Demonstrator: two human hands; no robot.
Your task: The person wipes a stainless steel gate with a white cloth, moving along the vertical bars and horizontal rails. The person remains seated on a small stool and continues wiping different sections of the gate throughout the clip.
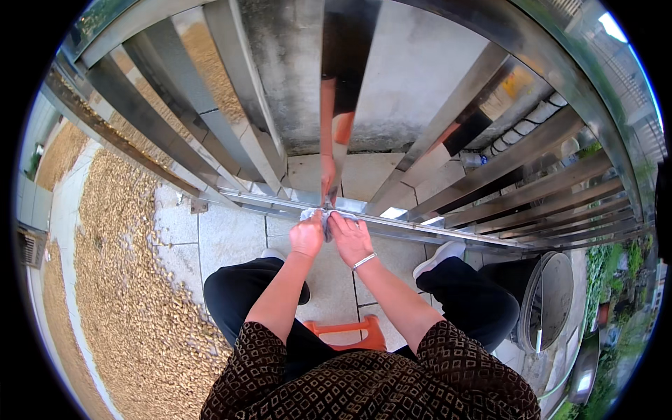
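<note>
Both my hands are on a pale grey cloth [329,229] at the bottom rail [409,224] of a stainless-steel gate or fence. My left hand [306,233] is closed on the cloth's left side, its index finger pointing towards the foot of a wide upright bar [344,68]. My right hand [350,236], with a silver bangle on the wrist, presses the cloth's right part with its fingers together. The polished bar mirrors an arm. Part of the cloth is hidden under the fingers.
An orange plastic stool [375,333] is beneath me. To the left, many peanut-like pods [126,294] cover the paving. A black bucket [564,299] with a wire handle stands by my right knee. Beyond the bars are a concrete wall [420,79] and a plastic bottle [472,159].
</note>
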